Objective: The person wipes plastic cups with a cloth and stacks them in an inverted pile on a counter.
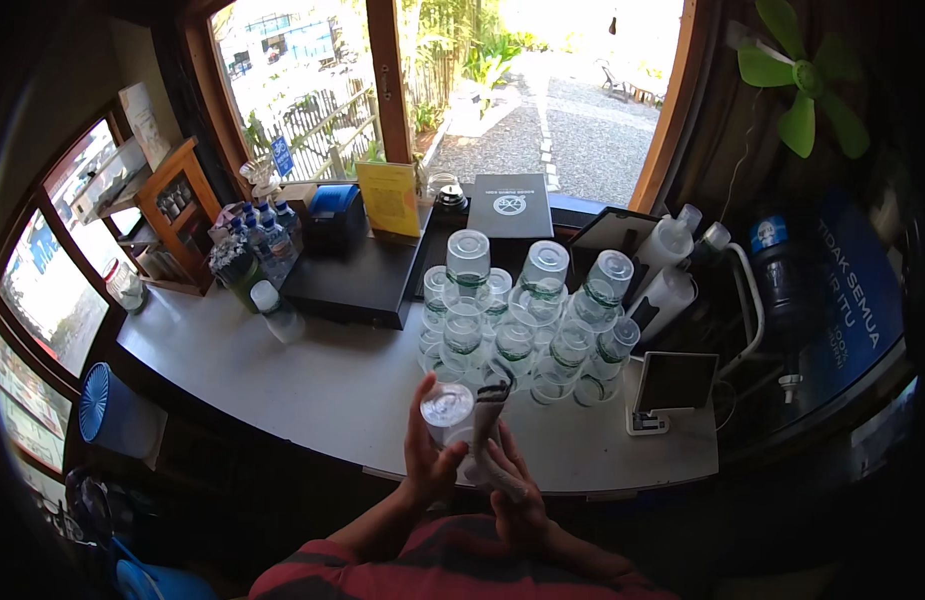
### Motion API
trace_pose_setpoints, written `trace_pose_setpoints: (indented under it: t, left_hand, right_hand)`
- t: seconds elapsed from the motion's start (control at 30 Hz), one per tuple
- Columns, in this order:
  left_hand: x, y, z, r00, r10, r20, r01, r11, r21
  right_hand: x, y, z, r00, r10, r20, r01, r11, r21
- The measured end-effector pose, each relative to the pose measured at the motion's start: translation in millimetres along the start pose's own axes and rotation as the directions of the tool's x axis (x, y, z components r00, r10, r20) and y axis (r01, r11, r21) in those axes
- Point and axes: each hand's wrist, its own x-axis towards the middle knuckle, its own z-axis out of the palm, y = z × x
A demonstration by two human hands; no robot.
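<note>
My left hand [432, 454] grips a clear plastic cup [447, 409], its base facing up towards me. Beside it, my right hand [518, 480] holds a light cloth [488, 435] with a dark striped end, pressed close to the cup's side. Both hands are above the front edge of the white counter [342, 390]. Just beyond them, several clear plastic cups with green bands stand upside down in stacked tiers; one upper cup [468, 259] tops the left side and another [611, 274] the right. The cup's far side is hidden.
A tablet on a stand [674, 386] sits right of the cups. Behind are a black cash drawer [350, 281], a yellow sign [389, 199] and a dark menu book [510, 206]. Water bottles [271, 236] and a white-capped jar [271, 304] stand left. A green fan [806, 79] hangs upper right.
</note>
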Motion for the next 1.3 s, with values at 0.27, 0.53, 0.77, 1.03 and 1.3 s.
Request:
trace_pose_setpoints:
  t: [0.27,0.53,0.77,1.03,1.3]
  left_hand:
    - [-21,-25,46,0.959,-0.022,0.282,-0.058,0.960,0.272]
    - [-26,-11,67,0.902,0.031,0.430,-0.233,0.874,0.426]
    - [-14,-3,31,0.986,-0.082,0.148,0.026,0.937,0.349]
    - [3,-14,-32,0.998,-0.044,0.036,0.029,0.940,0.340]
    - [-23,-39,-61,0.933,-0.114,0.341,-0.012,0.938,0.346]
  right_hand:
    - [-14,-16,-48,0.989,0.006,-0.151,0.004,0.998,0.066]
    - [-21,-6,-61,0.980,-0.024,-0.198,0.037,0.997,0.066]
    - [-20,6,-22,0.999,-0.033,-0.039,0.029,0.995,-0.094]
    - [-23,31,27,0.992,0.118,0.036,-0.119,0.993,0.017]
    - [3,22,46,0.979,0.105,-0.173,-0.079,0.986,0.149]
